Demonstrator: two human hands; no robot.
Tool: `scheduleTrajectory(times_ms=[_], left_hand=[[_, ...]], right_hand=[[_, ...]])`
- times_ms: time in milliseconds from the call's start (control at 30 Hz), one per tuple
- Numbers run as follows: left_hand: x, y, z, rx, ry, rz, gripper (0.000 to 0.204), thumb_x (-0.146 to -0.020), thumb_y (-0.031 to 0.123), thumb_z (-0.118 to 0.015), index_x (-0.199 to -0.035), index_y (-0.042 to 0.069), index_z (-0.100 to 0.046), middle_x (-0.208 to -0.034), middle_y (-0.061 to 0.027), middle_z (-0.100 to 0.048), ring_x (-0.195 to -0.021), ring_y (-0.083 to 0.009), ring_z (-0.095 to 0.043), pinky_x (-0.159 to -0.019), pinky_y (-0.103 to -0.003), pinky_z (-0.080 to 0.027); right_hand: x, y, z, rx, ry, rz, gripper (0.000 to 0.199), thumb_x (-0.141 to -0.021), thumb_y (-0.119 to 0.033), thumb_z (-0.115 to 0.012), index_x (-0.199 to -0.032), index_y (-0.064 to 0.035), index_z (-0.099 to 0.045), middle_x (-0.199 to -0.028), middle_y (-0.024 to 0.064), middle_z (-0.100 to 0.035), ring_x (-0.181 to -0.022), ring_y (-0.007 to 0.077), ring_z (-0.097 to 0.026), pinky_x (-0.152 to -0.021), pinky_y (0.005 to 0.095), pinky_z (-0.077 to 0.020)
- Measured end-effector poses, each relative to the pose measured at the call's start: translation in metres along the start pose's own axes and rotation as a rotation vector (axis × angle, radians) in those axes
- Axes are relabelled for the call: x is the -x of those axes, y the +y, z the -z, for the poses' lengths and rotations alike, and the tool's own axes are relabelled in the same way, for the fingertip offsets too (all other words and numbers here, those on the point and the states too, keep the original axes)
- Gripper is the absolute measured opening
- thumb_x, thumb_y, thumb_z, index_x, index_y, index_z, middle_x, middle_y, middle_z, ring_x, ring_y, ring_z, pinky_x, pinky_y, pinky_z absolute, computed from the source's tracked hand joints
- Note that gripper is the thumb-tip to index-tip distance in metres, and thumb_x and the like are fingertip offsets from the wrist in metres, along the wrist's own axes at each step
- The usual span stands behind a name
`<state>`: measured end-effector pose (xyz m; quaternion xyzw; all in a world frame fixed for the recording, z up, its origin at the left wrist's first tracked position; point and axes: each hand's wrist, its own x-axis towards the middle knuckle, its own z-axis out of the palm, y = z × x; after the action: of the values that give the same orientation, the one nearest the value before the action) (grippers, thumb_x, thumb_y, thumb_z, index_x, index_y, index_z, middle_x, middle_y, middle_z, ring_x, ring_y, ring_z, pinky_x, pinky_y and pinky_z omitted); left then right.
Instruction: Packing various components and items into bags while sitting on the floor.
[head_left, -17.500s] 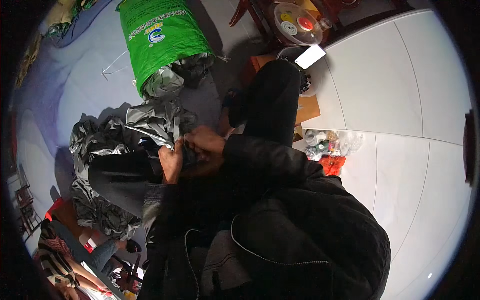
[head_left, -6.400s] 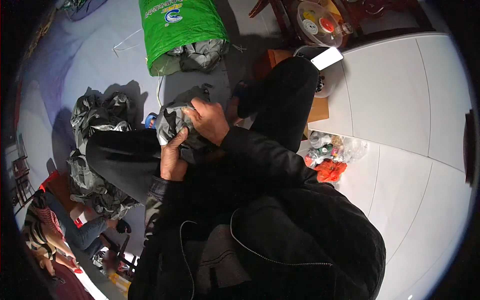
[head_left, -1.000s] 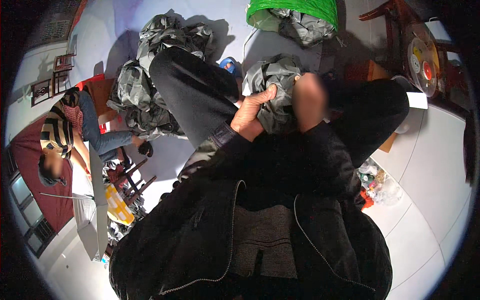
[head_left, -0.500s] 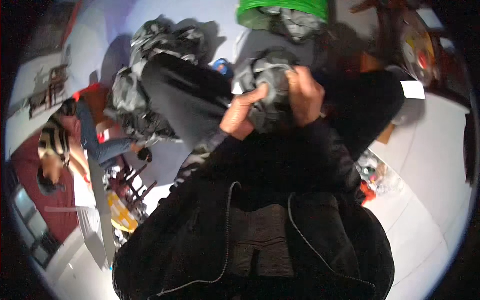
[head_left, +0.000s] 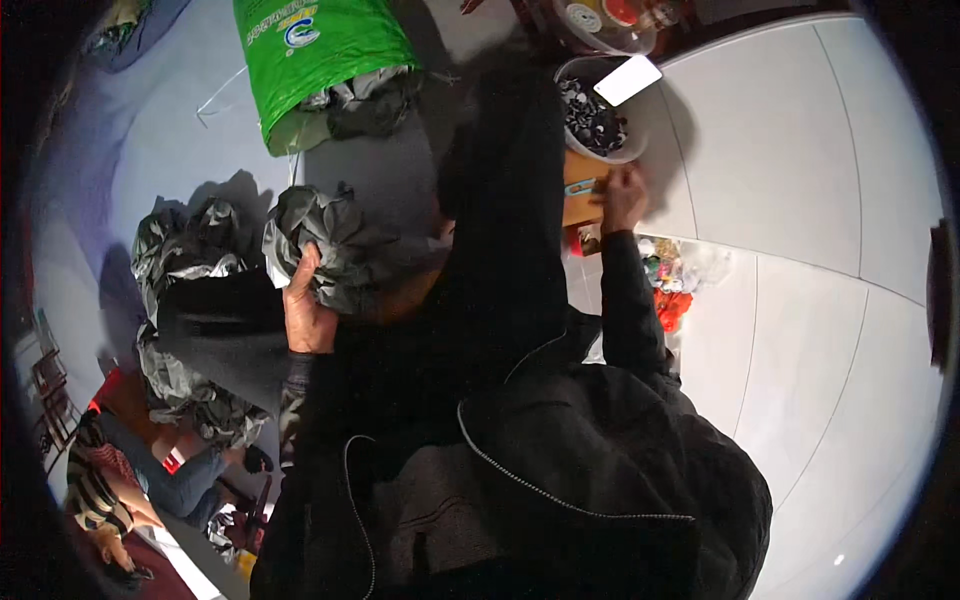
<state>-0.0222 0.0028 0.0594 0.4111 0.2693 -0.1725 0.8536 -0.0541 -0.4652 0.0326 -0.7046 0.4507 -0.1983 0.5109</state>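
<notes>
A crumpled dark grey bundle of thin sheet material rests in my left hand, the thumb pressed on top of it and the other fingers hidden beneath. On the right, my right hand is over the edge of an orange-brown surface, its fingers curled and blurred. Whether anything is between them cannot be made out. Just left of that hand lies a small light blue tool, perhaps thread snips. Beyond it stands a round tub of small black and white pieces.
A white flat rectangle lies across the tub's rim. At the upper left, a green sack holds more dark crumpled material. Similar bundles lie beside my left leg. Another person sits at the lower left.
Both hands gripped the bundle before. My right hand has let go and moved right to beside the tub; my left still holds the bundle. The view has swung right.
</notes>
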Motion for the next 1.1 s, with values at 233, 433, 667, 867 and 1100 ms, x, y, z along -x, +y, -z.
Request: scheduleTrajectory(times_ms=[233, 433, 667, 867, 1100], left_hand=[[-0.005, 0.004, 0.000, -0.077, 0.027, -0.109, 0.051, -0.089, 0.025, -0.066, -0.134, 0.004, -0.053, -0.129, -0.0070, -0.060, -0.120, -0.0222, -0.053, -0.105, -0.041, -0.039], [-0.036, -0.018, 0.021, -0.121, -0.027, -0.092, 0.052, -0.089, 0.025, -0.066, -0.133, 0.002, -0.054, -0.133, -0.0090, -0.058, -0.121, -0.0239, -0.054, -0.104, -0.042, -0.041], [-0.031, -0.007, 0.022, 0.059, -0.077, 0.013, 0.049, -0.091, 0.027, -0.064, -0.133, 0.003, -0.054, -0.133, -0.0095, -0.058, -0.121, -0.0262, -0.054, -0.103, -0.044, -0.042], [-0.028, -0.007, -0.010, 0.192, -0.164, 0.089, 0.043, -0.091, 0.021, -0.065, -0.130, 0.004, -0.055, -0.127, -0.0094, -0.062, -0.116, -0.0255, -0.058, -0.103, -0.043, -0.043], [-0.006, 0.010, 0.000, 0.165, -0.090, 0.050, 0.042, -0.093, 0.023, -0.063, -0.129, 0.002, -0.055, -0.126, -0.0098, -0.062, -0.115, -0.0264, -0.058, -0.101, -0.042, -0.044]], right_hand=[[-0.026, 0.089, -0.013, 0.737, -0.132, -0.145, 0.048, -0.086, -0.048, -0.059, -0.083, -0.0011, -0.071, -0.091, 0.0250, -0.069, -0.088, 0.0380, -0.068, -0.078, 0.0471, -0.0524], [-0.058, 0.117, 0.002, 0.807, -0.019, -0.046, 0.047, -0.084, -0.045, -0.063, -0.087, 0.0015, -0.069, -0.092, 0.0267, -0.068, -0.094, 0.0415, -0.066, -0.079, 0.0487, -0.0514], [-0.045, 0.130, -0.006, 0.952, -0.099, -0.125, 0.045, -0.081, -0.039, -0.065, -0.099, 0.0026, -0.065, -0.096, 0.0275, -0.067, -0.094, 0.0423, -0.065, -0.077, 0.0490, -0.0504], [-0.052, 0.192, 0.055, 0.499, 0.001, 0.053, 0.030, -0.082, -0.028, -0.067, -0.099, -0.0038, -0.059, -0.082, 0.0178, -0.067, -0.073, 0.0305, -0.067, -0.062, 0.0415, -0.0523], [0.013, 0.042, 0.029, -0.025, -0.072, -0.076, 0.017, -0.086, -0.015, -0.064, -0.099, -0.0073, -0.058, -0.072, 0.0099, -0.062, -0.057, 0.0231, -0.062, -0.051, 0.0378, -0.0515]])
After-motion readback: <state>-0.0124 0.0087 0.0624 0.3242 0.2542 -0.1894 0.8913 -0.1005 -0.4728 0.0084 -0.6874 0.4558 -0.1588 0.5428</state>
